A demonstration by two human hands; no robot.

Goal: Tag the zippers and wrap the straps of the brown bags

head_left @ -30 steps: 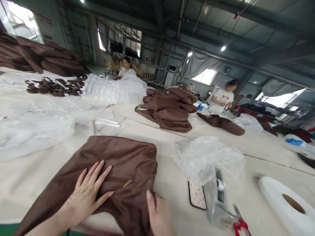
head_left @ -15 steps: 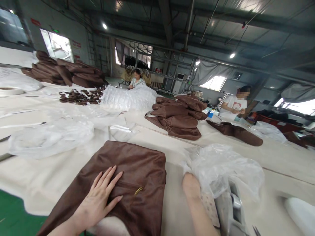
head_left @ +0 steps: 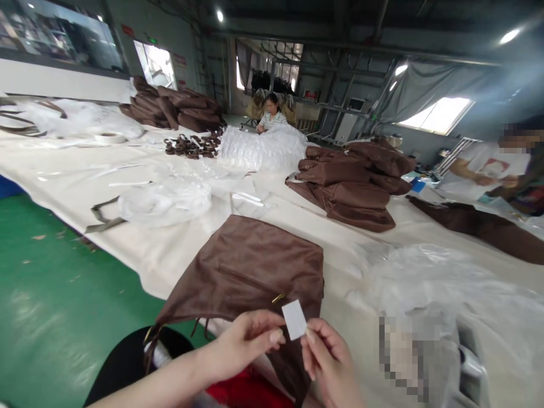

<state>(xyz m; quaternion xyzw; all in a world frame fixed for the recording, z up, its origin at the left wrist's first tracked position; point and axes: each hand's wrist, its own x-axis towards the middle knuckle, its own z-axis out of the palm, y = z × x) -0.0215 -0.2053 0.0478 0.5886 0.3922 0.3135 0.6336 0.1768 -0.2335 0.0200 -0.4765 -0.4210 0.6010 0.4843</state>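
A small white card (head_left: 294, 319) is pinched at its lower right corner between the thumb and fingers of my right hand (head_left: 327, 354). Just left of it, my left hand (head_left: 253, 340) has its fingers curled and its thumb drawn in. Those fingertips are close to the card's left edge; whether they grip anything is hidden. Beneath both hands lies a brown leather-like bag (head_left: 259, 255) with a zip and brass-coloured puller (head_left: 279, 297). Part of the bag hangs over the table's near edge, and its cords (head_left: 199, 327) dangle there.
Clear plastic bags (head_left: 420, 272) lie on the right. A pile of brown bags (head_left: 352, 187) stands beyond, with wrapped white material (head_left: 259, 148) and dark brown strap pieces (head_left: 191, 145) farther left. Two people (head_left: 272, 118) are across the table (head_left: 178, 255). Green floor (head_left: 63, 294) borders the left.
My left hand has lifted off the bag. My right hand has come from the plastic at the right and now holds the white card above the bag. The view has swung right.
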